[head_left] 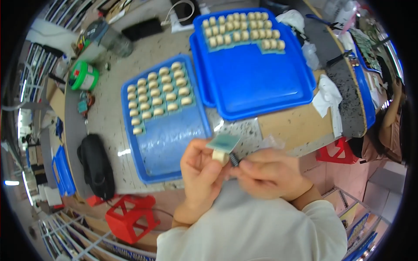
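My left hand (198,176) pinches a small green circuit board (224,142) with a cream round part (220,157) on its underside. Close against that part is a short black ridged piece (234,160), its kind unclear. The fingers of my right hand (272,172) are closed at the piece's lower end and appear to grip it. Both hands are held in front of my body, over the table's near edge. Beyond them, a lighter blue tray (172,130) carries rows of similar boards with cream parts (167,87).
Stacked darker blue trays (261,89) stand at the far right, with more such boards at their back. A black case (96,165), a green tub (84,75) and a clear jar (114,41) line the left. White cloth (327,98) lies right; a red stool (133,217) stands below.
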The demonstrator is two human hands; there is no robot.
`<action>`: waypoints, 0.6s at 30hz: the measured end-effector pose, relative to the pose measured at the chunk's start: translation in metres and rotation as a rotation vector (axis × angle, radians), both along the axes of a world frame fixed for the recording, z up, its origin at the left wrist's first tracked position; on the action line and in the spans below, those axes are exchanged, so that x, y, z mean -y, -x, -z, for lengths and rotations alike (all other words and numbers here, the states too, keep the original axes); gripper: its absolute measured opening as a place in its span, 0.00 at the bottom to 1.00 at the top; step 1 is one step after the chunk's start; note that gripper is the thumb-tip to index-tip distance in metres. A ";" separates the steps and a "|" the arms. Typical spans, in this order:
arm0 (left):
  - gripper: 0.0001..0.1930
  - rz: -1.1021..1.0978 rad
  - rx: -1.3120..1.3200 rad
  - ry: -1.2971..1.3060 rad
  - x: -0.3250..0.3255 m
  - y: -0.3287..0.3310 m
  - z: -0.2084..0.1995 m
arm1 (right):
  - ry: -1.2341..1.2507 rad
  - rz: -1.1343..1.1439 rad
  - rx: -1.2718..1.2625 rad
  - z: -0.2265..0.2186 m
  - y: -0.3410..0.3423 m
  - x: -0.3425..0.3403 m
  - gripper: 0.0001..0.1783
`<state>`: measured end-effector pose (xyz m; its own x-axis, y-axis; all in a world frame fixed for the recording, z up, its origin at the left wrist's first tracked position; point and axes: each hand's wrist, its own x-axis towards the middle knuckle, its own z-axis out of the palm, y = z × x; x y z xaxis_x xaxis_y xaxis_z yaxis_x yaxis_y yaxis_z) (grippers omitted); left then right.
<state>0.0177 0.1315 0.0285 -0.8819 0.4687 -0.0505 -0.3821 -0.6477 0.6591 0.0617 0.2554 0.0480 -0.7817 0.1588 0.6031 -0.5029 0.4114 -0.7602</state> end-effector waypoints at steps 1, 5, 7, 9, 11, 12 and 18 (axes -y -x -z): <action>0.14 0.031 0.010 -0.005 0.004 -0.001 0.001 | 0.047 0.008 -0.014 0.004 -0.002 0.004 0.12; 0.18 -0.005 0.056 0.103 -0.002 -0.004 -0.008 | 0.150 0.029 -0.044 0.007 -0.001 0.007 0.12; 0.19 0.051 0.054 0.114 0.001 -0.002 -0.007 | 0.173 0.000 0.006 0.012 -0.004 0.006 0.11; 0.21 0.060 0.051 0.151 0.002 -0.003 -0.006 | 0.069 -0.046 -0.060 0.014 -0.003 0.004 0.16; 0.22 0.050 0.069 0.150 -0.001 -0.001 -0.005 | 0.064 -0.052 -0.058 0.010 -0.001 -0.002 0.15; 0.23 0.038 0.073 0.138 -0.002 -0.002 -0.004 | 0.054 -0.034 -0.077 0.010 0.000 -0.002 0.15; 0.26 0.052 0.075 0.138 -0.002 -0.001 -0.003 | 0.108 0.036 -0.012 0.016 -0.006 0.001 0.13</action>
<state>0.0191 0.1332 0.0311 -0.8482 0.4972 -0.1825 -0.4638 -0.5310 0.7091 0.0679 0.2541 0.0324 -0.7671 0.2511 0.5903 -0.4989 0.3449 -0.7951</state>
